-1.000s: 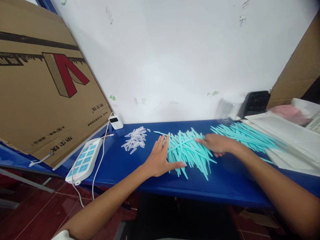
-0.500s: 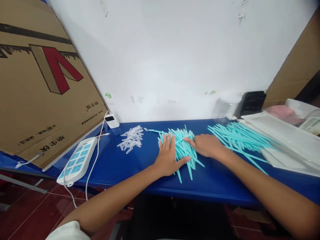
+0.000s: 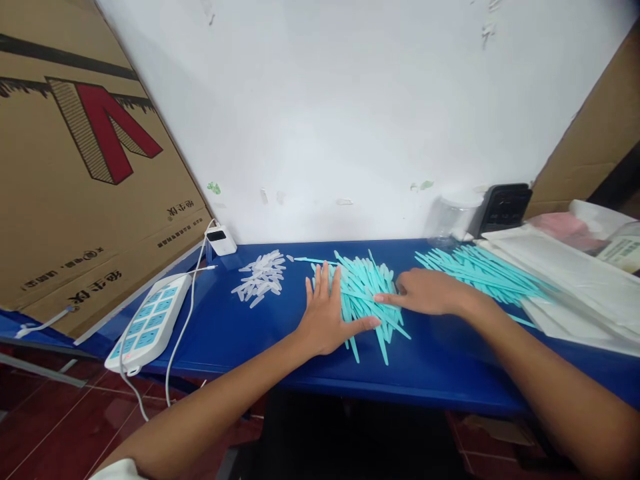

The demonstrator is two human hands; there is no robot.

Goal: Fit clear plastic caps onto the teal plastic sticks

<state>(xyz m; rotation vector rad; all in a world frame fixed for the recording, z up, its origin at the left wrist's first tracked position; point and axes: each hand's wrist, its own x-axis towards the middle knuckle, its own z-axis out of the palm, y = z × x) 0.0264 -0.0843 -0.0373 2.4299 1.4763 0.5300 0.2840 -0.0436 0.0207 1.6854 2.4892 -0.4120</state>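
Note:
A loose pile of turquoise tapered plastic sticks (image 3: 367,273) lies on the blue table, many crossing one another. My left hand (image 3: 325,317) rests palm down at the pile's left side, its fingers spread over the sticks and the thumb pointing right. From the right, my right hand (image 3: 425,291) reaches in. Its index finger is stretched out with the tip touching the sticks, while the other fingers are bent and partly hidden. I see nothing gripped in either hand. Left of the pile lies a heap of small translucent pieces (image 3: 261,277).
Another heap of turquoise sticks (image 3: 475,270) lies right, by white sheets or bags (image 3: 575,287). A clear jar (image 3: 453,213) and a dark device (image 3: 505,207) stand by the wall. A power strip (image 3: 155,320) with cables and a small white device (image 3: 221,241) are left, near a cardboard box (image 3: 100,220).
My right hand has moved slightly toward me, and its index finger now lies lower across the pile. My left hand has shifted a little left. Some sticks in the pile have moved.

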